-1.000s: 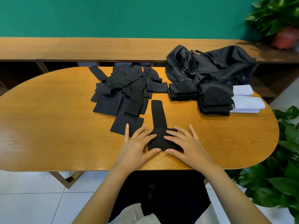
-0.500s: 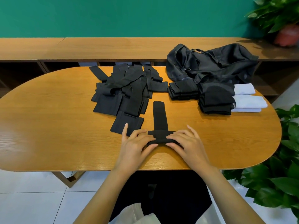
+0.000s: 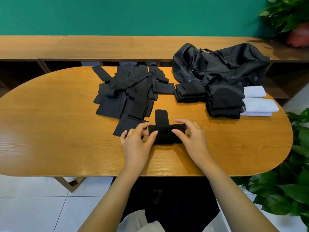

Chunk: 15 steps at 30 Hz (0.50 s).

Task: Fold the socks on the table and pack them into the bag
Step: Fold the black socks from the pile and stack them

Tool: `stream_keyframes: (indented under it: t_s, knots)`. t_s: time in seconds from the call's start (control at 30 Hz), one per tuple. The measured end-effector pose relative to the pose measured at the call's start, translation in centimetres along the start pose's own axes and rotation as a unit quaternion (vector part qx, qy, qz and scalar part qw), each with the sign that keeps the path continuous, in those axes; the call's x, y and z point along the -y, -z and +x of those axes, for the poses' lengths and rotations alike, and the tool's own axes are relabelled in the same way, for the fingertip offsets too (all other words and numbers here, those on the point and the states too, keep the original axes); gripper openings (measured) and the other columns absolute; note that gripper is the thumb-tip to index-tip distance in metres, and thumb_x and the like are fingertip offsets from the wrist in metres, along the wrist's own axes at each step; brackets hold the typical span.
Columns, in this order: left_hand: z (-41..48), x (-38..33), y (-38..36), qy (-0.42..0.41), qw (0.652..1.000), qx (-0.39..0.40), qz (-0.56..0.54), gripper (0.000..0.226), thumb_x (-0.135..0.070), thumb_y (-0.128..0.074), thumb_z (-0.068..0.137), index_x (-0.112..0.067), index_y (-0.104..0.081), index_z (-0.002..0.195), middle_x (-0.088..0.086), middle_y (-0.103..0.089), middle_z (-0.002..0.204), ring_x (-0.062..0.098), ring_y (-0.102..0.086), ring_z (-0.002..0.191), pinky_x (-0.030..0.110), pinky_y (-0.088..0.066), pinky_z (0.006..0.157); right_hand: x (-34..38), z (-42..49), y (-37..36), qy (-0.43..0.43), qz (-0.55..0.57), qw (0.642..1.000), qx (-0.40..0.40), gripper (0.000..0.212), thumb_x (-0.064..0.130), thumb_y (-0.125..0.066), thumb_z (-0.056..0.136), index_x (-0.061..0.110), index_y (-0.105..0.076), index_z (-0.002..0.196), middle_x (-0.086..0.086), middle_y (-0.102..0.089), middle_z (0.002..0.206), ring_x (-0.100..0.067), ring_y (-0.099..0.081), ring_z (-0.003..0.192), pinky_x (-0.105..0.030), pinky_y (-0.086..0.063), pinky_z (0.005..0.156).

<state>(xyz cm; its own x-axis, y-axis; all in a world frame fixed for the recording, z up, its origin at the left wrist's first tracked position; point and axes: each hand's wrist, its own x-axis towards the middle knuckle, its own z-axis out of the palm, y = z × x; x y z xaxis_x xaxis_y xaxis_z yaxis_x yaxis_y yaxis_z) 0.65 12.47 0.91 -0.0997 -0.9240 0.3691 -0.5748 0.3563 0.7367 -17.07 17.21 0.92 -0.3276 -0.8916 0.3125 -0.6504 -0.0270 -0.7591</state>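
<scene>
A black sock (image 3: 165, 133) lies near the table's front edge, rolled into a thick fold with a short tail sticking out toward the back. My left hand (image 3: 137, 143) pinches the roll's left end and my right hand (image 3: 192, 139) pinches its right end. A loose heap of unfolded black socks (image 3: 130, 91) lies behind and to the left. Folded black socks sit in two stacks (image 3: 224, 102) at the right, with folded white socks (image 3: 259, 106) beside them. The black bag (image 3: 220, 64) slumps at the back right of the table.
The oval wooden table (image 3: 50, 131) has bare surface on its left half. A long wooden bench (image 3: 100, 47) runs along the green wall behind. Potted plants (image 3: 284, 181) stand at the right, close to the table's edge.
The roll has grown thicker and moved away from me, leaving a shorter tail. My hands went from pressing flat on the sock to pinching its two ends.
</scene>
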Motion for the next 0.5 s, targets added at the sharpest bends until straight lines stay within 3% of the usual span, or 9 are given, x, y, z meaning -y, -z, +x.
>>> stream_keyframes:
  t_s: [0.33,0.5]
  knots:
    - [2.0,0.6,-0.9,0.048,0.996,0.039,0.059,0.045,-0.038,-0.066,0.089,-0.030,-0.053,0.131,-0.016,-0.064,0.083,0.009,-0.055,0.103,0.042,-0.021,0.112,-0.7,2.6,-1.5,-0.051,-0.062,0.997,0.006,0.032,0.042,-0.062,0.091,0.036,-0.059,0.123,0.011,-0.056,0.103,-0.015,-0.052,0.102,-0.041,-0.050,0.088]
    - [1.6,1.0,-0.9,-0.039,0.987,0.053,0.145,0.049,-0.042,-0.065,0.088,-0.028,-0.052,0.133,-0.011,-0.060,0.120,0.015,-0.046,0.118,0.039,-0.024,0.108,-0.9,1.8,-0.8,0.010,-0.178,0.984,0.025,0.042,0.041,-0.052,0.097,0.029,-0.051,0.138,0.008,-0.048,0.139,-0.014,-0.036,0.130,-0.038,-0.033,0.106]
